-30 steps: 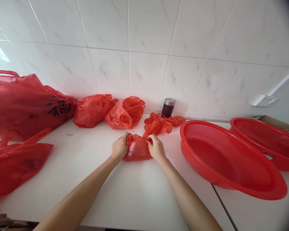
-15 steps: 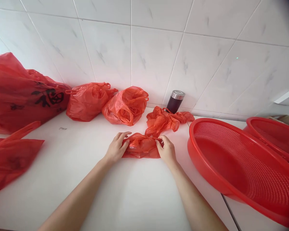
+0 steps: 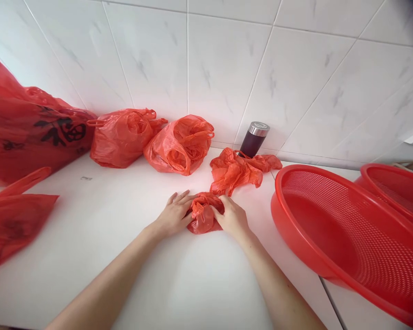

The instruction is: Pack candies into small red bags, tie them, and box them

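A small crumpled red plastic bag (image 3: 203, 215) lies on the white counter (image 3: 179, 279) between my two hands. My left hand (image 3: 175, 213) lies against its left side with fingers stretched out and pressing on the plastic. On the bag's right side my right hand (image 3: 231, 216) is curled, its fingers closed on the plastic. The bag is bunched into a tight ball. Just behind it lies another loose crumpled red bag (image 3: 236, 170).
Two filled red bags (image 3: 124, 137) (image 3: 179, 145) stand against the tiled wall, with a large printed red bag (image 3: 30, 133) and a flat one (image 3: 13, 220) at the left. A dark steel-capped flask (image 3: 254, 137) stands at the back. Two red perforated basins (image 3: 351, 238) (image 3: 395, 188) sit right.
The bag was stretched wide between my hands; now both hands have come together and squeezed it into a small ball. The view has dipped and shifted slightly.
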Action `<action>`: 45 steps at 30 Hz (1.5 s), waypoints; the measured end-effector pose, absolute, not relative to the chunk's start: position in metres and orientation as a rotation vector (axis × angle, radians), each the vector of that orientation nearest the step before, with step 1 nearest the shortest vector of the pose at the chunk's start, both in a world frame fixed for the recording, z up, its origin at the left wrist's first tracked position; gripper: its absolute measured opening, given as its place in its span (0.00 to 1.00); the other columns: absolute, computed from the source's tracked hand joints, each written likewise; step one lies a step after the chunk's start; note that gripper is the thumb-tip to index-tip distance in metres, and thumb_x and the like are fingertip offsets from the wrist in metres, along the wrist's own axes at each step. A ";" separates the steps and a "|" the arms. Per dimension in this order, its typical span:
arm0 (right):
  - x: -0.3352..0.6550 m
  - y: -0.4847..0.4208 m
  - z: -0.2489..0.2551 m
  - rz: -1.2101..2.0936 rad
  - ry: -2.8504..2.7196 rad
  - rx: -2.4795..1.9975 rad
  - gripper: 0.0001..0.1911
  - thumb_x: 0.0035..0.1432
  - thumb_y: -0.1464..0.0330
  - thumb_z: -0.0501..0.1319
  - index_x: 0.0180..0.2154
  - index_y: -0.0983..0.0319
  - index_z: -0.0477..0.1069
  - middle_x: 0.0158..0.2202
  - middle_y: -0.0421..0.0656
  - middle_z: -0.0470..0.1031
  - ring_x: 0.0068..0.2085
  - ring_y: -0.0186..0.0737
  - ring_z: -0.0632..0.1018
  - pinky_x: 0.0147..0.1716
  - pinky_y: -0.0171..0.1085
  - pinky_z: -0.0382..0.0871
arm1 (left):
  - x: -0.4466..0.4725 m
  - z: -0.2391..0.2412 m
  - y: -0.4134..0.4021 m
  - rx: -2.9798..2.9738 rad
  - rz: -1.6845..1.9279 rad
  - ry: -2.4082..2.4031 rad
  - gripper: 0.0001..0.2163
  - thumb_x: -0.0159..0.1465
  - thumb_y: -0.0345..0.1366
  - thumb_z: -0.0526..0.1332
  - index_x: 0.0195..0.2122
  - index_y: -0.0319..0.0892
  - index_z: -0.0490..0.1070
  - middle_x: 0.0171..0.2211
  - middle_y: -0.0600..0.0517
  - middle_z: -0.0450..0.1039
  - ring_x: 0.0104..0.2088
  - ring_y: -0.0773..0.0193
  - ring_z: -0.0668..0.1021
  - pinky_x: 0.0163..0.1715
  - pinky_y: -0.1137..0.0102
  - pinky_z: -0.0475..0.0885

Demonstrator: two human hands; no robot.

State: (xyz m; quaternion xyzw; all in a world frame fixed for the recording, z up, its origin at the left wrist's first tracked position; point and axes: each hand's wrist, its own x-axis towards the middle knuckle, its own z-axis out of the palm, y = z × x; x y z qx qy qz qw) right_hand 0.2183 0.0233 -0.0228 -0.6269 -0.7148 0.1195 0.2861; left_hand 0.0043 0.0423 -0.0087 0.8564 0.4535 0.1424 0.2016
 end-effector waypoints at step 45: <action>0.240 0.022 -0.011 0.749 -1.311 -1.362 0.19 0.56 0.49 0.57 0.37 0.58 0.63 0.32 0.41 0.75 0.30 0.38 0.76 0.31 0.36 0.69 | -0.003 0.012 0.029 1.845 0.923 1.178 0.28 0.64 0.54 0.52 0.60 0.45 0.59 0.62 0.43 0.60 0.61 0.51 0.65 0.57 0.56 0.65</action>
